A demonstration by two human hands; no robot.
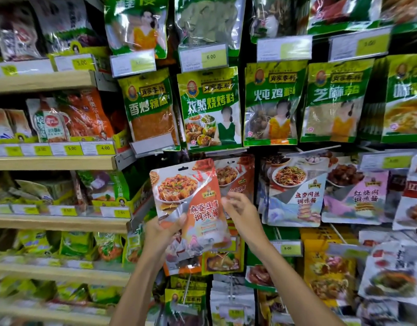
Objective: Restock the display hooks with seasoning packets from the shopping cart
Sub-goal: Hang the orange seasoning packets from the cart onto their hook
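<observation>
Held packet (191,203) hides most of the left hand (161,234) and part of the hanging packet (235,175) behind; lower-left shelf goods (69,245) blurred; top-row packets (210,20) cut by the upper edge

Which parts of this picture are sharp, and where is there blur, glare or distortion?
Head view: the orange packet held by the left hand is sharp; the lower shelves and corners are blurred; glare streaks the green packets; the wide lens bows straight lines.
</observation>
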